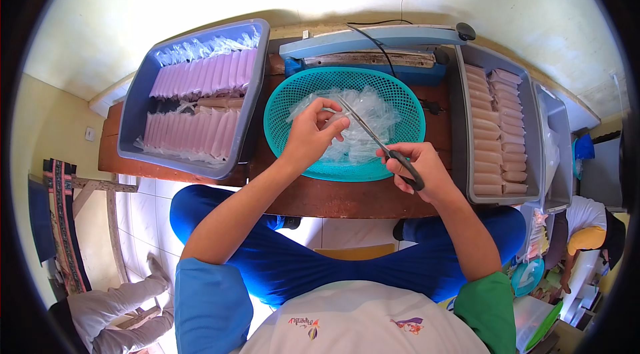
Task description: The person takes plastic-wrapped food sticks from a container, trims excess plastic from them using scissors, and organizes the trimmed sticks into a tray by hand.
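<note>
My right hand (417,169) grips a pair of scissors (372,135) by the dark handles, its blades pointing up and to the left. Beside the blades, my left hand (316,129) pinches a piece of clear plastic (338,118); its exact shape is hard to make out. Both hands are above an oval turquoise plastic basket (290,161). A heap of clear plastic scraps (372,114) lies in it. Behind the basket stands a blue impulse heat sealer (370,44) with its arm raised.
At left, a tilted grey tub (240,136) holds rows of pink-filled plastic tubes (202,74). Another grey tub (534,154) at right holds brownish-pink tubes (485,134). All stand on a brown wooden table (345,199). One person (585,234) bends at far right; another person's legs (125,304) show lower left.
</note>
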`<state>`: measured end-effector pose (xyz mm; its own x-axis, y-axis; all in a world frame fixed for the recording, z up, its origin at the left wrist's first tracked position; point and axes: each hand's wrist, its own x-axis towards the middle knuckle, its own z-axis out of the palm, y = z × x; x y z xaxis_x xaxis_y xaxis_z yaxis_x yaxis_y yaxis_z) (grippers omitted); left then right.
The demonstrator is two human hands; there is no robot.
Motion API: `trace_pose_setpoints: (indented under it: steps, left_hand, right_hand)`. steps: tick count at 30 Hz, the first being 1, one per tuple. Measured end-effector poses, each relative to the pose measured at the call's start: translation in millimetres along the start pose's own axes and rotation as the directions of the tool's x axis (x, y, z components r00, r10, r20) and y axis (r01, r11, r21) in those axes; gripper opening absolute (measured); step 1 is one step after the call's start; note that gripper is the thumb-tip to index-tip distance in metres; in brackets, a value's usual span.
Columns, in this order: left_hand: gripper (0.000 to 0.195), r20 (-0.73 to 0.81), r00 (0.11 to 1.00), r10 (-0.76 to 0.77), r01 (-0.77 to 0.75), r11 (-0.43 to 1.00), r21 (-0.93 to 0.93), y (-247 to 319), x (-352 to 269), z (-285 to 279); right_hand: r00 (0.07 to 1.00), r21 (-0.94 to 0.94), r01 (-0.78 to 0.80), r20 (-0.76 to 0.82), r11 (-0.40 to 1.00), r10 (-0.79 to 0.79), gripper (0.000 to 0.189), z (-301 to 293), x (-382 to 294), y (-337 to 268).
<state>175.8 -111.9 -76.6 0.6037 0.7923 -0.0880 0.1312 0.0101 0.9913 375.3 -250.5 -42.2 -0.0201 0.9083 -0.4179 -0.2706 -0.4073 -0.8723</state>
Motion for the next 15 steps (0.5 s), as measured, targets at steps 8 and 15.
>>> trace_pose_setpoints:
  steps: [8,15]
  left_hand:
    - [0.028,-0.022,0.999,-0.035,0.034,0.999,-0.04,0.5,0.5,-1.3]
    - [0.03,-0.016,0.996,-0.089,0.083,0.971,-0.224,6.5,3.2,-2.5]
  right_hand:
    - [0.998,-0.065,0.023,-0.062,0.998,-0.027,0.046,-2.2,1.1,-5.4]
    - [0.885,-0.784,0.288,-0.002,0.55,-0.466,0.043,-3.7,17.6,7.0]
